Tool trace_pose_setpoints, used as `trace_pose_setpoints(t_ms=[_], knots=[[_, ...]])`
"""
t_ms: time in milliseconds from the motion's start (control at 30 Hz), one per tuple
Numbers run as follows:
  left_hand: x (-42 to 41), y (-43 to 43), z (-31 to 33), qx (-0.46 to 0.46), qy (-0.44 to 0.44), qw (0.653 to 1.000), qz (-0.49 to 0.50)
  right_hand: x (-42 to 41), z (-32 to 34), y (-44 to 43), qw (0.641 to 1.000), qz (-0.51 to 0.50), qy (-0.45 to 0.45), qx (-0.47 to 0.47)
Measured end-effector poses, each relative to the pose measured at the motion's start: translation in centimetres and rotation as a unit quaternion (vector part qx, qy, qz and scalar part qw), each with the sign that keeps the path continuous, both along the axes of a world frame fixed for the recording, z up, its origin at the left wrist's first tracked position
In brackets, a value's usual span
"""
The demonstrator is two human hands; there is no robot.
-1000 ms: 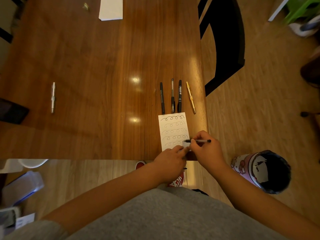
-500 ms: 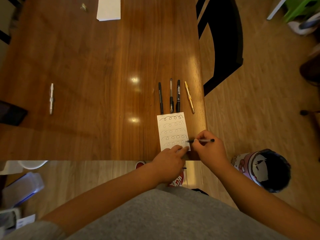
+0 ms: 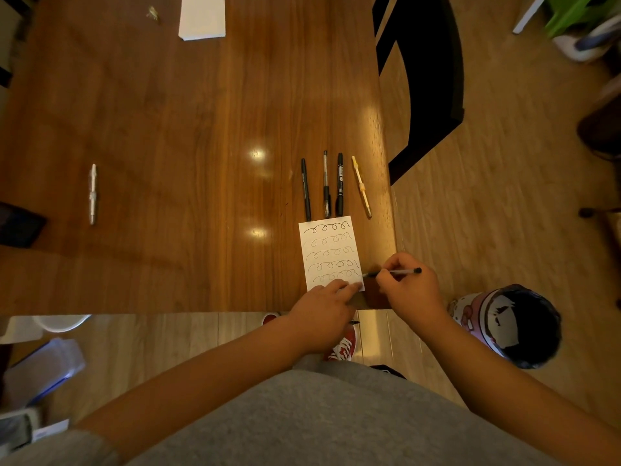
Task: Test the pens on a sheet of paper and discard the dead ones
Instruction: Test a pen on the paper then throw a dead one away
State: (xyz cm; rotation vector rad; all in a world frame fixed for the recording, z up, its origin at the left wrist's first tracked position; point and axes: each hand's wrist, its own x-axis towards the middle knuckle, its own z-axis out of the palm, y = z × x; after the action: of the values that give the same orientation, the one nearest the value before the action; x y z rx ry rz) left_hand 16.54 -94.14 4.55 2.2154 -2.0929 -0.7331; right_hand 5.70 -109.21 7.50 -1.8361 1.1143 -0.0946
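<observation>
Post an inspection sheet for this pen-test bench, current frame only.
Surface: glossy wooden table, light glare.
Job's things: paper sheet with rows of loops; four pens in a row beyond it; black pen tip at sheet's right edge; white pen alone far left; printed bin on floor, right.
Clutter: white pad, small scrap, dark object at left edge.
Hands: left hand presses the sheet's near corner; right hand grips the black pen.
Cables: nothing seen.
Surroundings: black chair, wood floor.
</observation>
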Motion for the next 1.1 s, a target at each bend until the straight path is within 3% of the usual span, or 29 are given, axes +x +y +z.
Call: trace_pose_setpoints(t_ms=[133, 333, 433, 933, 1033, 1100], knots=[[0.0, -0.2, 0.7, 0.006, 0.061, 0.996, 0.067, -1.2, 0.7, -0.3, 0.998, -0.038, -0.034, 0.022], [-0.2, -0.1, 2.3, -0.03, 0.123, 0.967, 0.22, -2.9, 3.4, -0.9, 0.985, -0.062, -0.102, 0.126], [-0.3, 0.2, 3.0, -0.039, 0.113, 0.963, 0.24, -3.3, 4.8, -1.3, 0.973, -0.074, -0.13, 0.177], [-1.5, -1.0, 6.7, -0.115, 0.125, 0.942, 0.291, -1.8, 7.2, -1.3, 0.97, 0.015, -0.153, 0.188], [-1.2, -0.9, 7.5, -0.118, 0.145, 0.934, 0.304, -1.2, 7.3, -1.3, 0.963, 0.01, -0.154, 0.223], [-0.7, -0.6, 8.1, -0.114, 0.206, 0.913, 0.334, -0.4, 7.4, -1.2, 0.958, 0.005, -0.155, 0.242]])
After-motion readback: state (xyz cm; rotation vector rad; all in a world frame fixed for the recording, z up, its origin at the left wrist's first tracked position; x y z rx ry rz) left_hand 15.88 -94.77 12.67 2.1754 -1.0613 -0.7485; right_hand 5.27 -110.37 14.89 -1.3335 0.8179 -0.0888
